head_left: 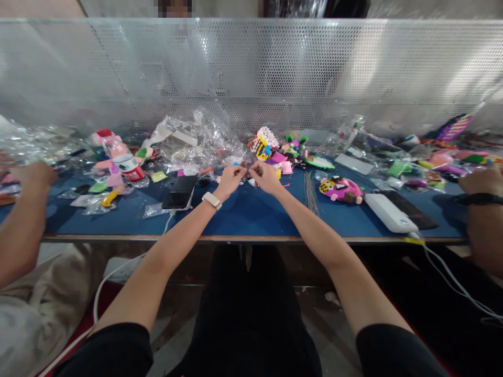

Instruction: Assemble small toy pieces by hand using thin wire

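My left hand (231, 179) and my right hand (266, 177) meet over the middle of the blue table. Both are closed in a pinch, fingertips almost touching. A small brownish bit shows between them, too small and partly hidden to name. Just behind my hands lies a cluster of colourful clay-like pieces, with a yellow and black striped figure (261, 147) and a pink piece (286, 167) among them. To the right of my right hand rests a bundle of thin wires (310, 192). Beside it lies a pink figure with a yellow and black striped head (341, 189).
A black phone (179, 192) and a red-labelled bottle (129, 166) stand left; a white power bank (390, 212) lies right, with cables trailing down. Crumpled clear plastic (196, 141) lines the perforated metal divider (251, 68). Other people's arms reach in at left (25, 214) and right (485, 220).
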The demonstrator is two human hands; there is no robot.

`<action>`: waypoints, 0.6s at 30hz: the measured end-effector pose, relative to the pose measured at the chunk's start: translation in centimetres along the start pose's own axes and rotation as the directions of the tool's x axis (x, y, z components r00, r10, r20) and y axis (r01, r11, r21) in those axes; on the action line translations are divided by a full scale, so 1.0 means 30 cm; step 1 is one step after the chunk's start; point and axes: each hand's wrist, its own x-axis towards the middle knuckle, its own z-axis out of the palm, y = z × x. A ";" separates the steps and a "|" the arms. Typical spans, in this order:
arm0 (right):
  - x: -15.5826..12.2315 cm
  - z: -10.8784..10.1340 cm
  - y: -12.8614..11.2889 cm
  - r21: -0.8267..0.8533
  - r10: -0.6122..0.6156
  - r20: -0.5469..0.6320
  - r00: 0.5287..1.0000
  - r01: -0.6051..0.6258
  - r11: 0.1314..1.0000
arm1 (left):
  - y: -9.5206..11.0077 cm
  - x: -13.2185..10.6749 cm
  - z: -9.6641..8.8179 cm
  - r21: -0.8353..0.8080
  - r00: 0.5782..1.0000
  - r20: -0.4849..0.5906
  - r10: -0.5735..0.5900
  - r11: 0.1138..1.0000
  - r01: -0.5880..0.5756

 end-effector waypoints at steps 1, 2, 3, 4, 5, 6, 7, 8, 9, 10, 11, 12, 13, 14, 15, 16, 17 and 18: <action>0.001 0.003 0.002 0.041 0.060 0.027 0.998 -0.061 0.997 | 0.006 -0.005 -0.006 0.137 0.996 -0.001 0.093 0.986 -0.092; 0.003 0.006 0.005 0.087 0.120 0.057 0.991 -0.125 0.988 | 0.013 -0.010 -0.012 0.268 0.985 0.010 0.173 0.949 -0.169; 0.005 0.008 0.009 0.127 0.168 0.088 0.982 -0.179 0.976 | 0.019 -0.015 -0.017 0.376 0.973 0.031 0.227 0.900 -0.222; 0.008 0.010 0.014 0.155 0.196 0.109 0.975 -0.211 0.965 | 0.026 -0.021 -0.022 0.459 0.966 0.051 0.254 0.853 -0.248; 0.011 0.011 0.019 0.171 0.199 0.115 0.973 -0.217 0.961 | 0.031 -0.025 -0.025 0.515 0.962 0.066 0.264 0.817 -0.259; 0.014 0.012 0.024 0.169 0.181 0.109 0.977 -0.198 0.966 | 0.036 -0.029 -0.026 0.550 0.961 0.077 0.267 0.792 -0.264; 0.017 0.012 0.030 0.154 0.151 0.093 0.984 -0.164 0.974 | 0.040 -0.033 -0.027 0.570 0.960 0.083 0.268 0.778 -0.266; 0.020 0.011 0.035 0.131 0.118 0.078 0.990 -0.128 0.983 | 0.044 -0.035 -0.026 0.578 0.959 0.087 0.269 0.771 -0.269; 0.023 0.011 0.040 0.107 0.092 0.064 0.994 -0.099 0.989 | 0.046 -0.038 -0.025 0.581 0.958 0.088 0.275 0.767 -0.273; 0.025 0.011 0.045 0.084 0.076 0.049 0.996 -0.079 0.993 | 0.048 -0.040 -0.022 0.583 0.955 0.086 0.284 0.763 -0.279; 0.027 0.012 0.050 0.064 0.069 0.038 0.997 -0.071 0.995 | 0.050 -0.043 -0.020 0.588 0.951 0.081 0.298 0.756 -0.287; 0.029 0.013 0.054 0.048 0.067 0.028 0.997 -0.068 0.997 | 0.051 -0.045 -0.017 0.598 0.946 0.075 0.315 0.745 -0.295; 0.030 0.015 0.057 0.037 0.065 0.016 0.998 -0.066 0.997 | 0.053 -0.047 -0.014 0.613 0.941 0.070 0.331 0.730 -0.303; 0.030 0.017 0.059 0.033 0.058 0.000 0.998 -0.058 0.998 | 0.054 -0.050 -0.012 0.629 0.936 0.069 0.346 0.713 -0.310; 0.031 0.020 0.060 0.033 0.046 -0.019 0.999 -0.045 0.998 | 0.055 -0.052 -0.010 0.645 0.932 0.072 0.356 0.696 -0.316; 0.031 0.022 0.060 0.034 0.029 -0.036 0.999 -0.027 0.999 | 0.055 -0.054 -0.010 0.660 0.929 0.076 0.363 0.680 -0.320; 0.031 0.024 0.058 0.032 0.012 -0.051 0.999 -0.010 0.999 | 0.056 -0.056 -0.012 0.673 0.926 0.079 0.369 0.665 -0.322; 0.031 0.026 0.054 0.026 -0.002 -0.061 0.998 0.004 1.000 | 0.056 -0.058 -0.014 0.685 0.924 0.078 0.375 0.653 -0.323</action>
